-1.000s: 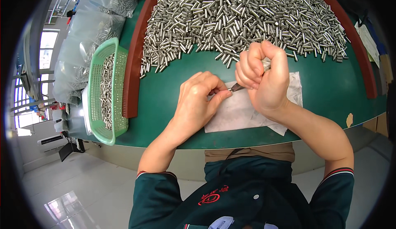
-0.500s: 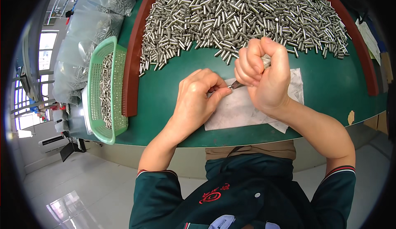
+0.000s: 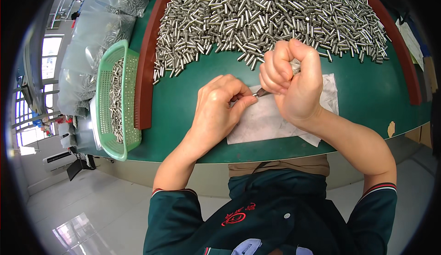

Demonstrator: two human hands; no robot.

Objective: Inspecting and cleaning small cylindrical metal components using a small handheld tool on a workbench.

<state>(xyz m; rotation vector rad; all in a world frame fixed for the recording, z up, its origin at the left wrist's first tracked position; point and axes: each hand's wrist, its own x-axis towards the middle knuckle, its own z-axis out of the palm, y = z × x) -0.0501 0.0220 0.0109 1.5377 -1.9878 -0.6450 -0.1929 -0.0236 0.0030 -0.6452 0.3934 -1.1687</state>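
My left hand (image 3: 215, 110) pinches a small metal pin (image 3: 254, 96) between thumb and fingertips, over a whitish, smudged cloth or paper sheet (image 3: 257, 128). Beside it, my right hand (image 3: 298, 87) is a fist around a hand tool with a dark, narrow metal tip (image 3: 262, 92). That tip points left and meets the end of the pin. Most of the tool's handle is hidden in my fist; a pale, wrapped-looking bit (image 3: 295, 65) shows by the thumb. Beyond both hands a large heap of short, shiny metal pins (image 3: 266, 14) covers the green table (image 3: 193, 83).
Red-brown wooden rails (image 3: 145, 80) border the heap on both sides. Left of them stands a light green perforated basket (image 3: 131, 96) holding pins. Clear plastic bags of pins (image 3: 82, 48) line the far left. A tan scrap (image 3: 391, 129) lies near the front right edge.
Almost nothing differs. Both hands keep their grips over the sheet, with only a very slight shift, and the tool tip stays at the pin.
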